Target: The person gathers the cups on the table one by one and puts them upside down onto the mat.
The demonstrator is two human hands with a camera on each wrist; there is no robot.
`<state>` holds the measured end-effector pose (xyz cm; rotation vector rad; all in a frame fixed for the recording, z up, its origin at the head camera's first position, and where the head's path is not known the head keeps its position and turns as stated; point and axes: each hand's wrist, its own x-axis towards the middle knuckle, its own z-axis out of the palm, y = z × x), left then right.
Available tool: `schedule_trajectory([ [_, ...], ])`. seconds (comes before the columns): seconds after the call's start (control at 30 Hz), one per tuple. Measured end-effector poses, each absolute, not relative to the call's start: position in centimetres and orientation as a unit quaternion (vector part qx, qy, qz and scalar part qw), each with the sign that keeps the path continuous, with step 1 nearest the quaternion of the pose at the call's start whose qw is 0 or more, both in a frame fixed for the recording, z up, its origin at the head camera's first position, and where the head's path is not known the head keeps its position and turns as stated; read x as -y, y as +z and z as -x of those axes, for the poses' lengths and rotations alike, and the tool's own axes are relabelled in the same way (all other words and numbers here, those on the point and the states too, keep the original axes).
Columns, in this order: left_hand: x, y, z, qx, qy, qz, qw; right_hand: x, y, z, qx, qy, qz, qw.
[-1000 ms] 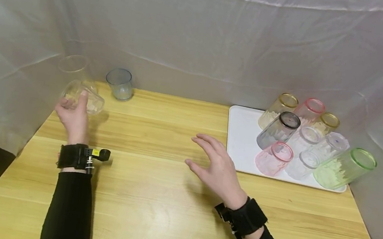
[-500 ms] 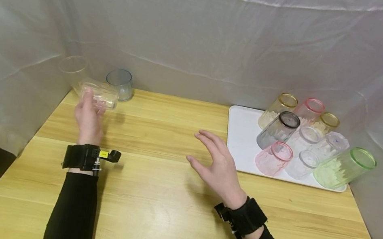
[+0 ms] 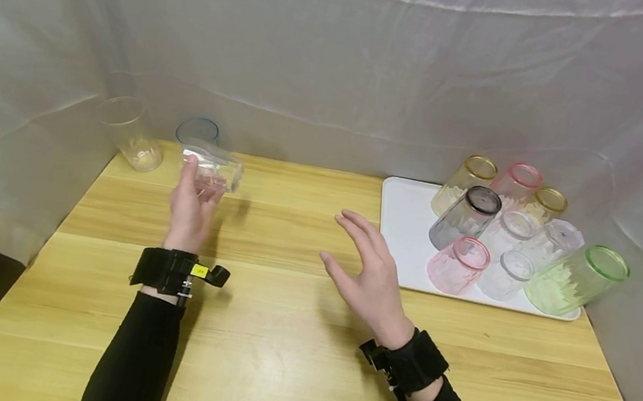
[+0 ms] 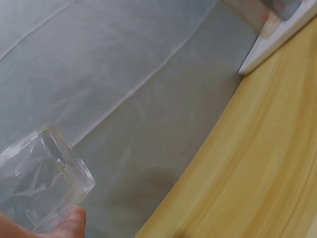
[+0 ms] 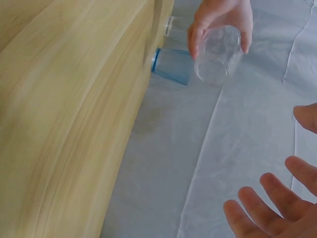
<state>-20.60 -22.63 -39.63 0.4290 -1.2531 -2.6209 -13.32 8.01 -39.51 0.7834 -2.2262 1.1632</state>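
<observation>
My left hand (image 3: 190, 209) grips a clear glass (image 3: 214, 167) lying on its side in the air, its base toward the right. In the left wrist view the base end of this clear glass (image 4: 49, 178) shows above a fingertip. Just behind it stands a bluish glass (image 3: 198, 131), partly covered by the held one. Farther left, a tall clear glass (image 3: 130, 132) stands upright on the table. My right hand (image 3: 369, 279) hovers left of the white tray (image 3: 400, 232), fingers spread and holding nothing; the right wrist view shows its loose fingers (image 5: 280, 198).
Several upside-down glasses stand on the tray, among them a dark grey glass (image 3: 465, 219), a pink glass (image 3: 458, 266) and a green glass (image 3: 577, 281) at the right end. Grey cloth (image 3: 314, 76) hangs behind and beside the wooden table (image 3: 263, 350).
My left hand has carried the clear glass rightward from beside the tall clear glass to in front of the bluish one, turning it onto its side. The right hand has hardly moved.
</observation>
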Motion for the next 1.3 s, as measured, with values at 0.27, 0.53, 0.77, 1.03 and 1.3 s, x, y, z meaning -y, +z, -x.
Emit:
schedule_trajectory([
  [0.27, 18.5, -39.6, 19.8, 0.471, -0.876, -0.089, 0.05, -8.2, -39.5, 13.6, 0.808, 0.44, -0.285, 0.269],
  [0.53, 14.4, -39.4, 18.5, 0.503, -0.863, -0.04, -0.005, -8.3, -39.4, 13.7, 0.81, 0.445, -0.273, 0.268],
  [0.77, 11.8, -39.4, 17.3, 0.505, -0.861, 0.0, -0.057, -8.4, -39.4, 13.7, 0.81, 0.446, -0.271, 0.269],
  [1.03, 10.0, -39.4, 16.1, 0.487, -0.866, 0.03, -0.111, -8.2, -39.5, 13.8, 0.804, 0.448, -0.28, 0.273],
  [1.3, 9.5, -39.5, 16.0, 0.477, -0.867, 0.053, -0.133, -8.1, -39.7, 13.9, 0.782, 0.459, -0.306, 0.29],
])
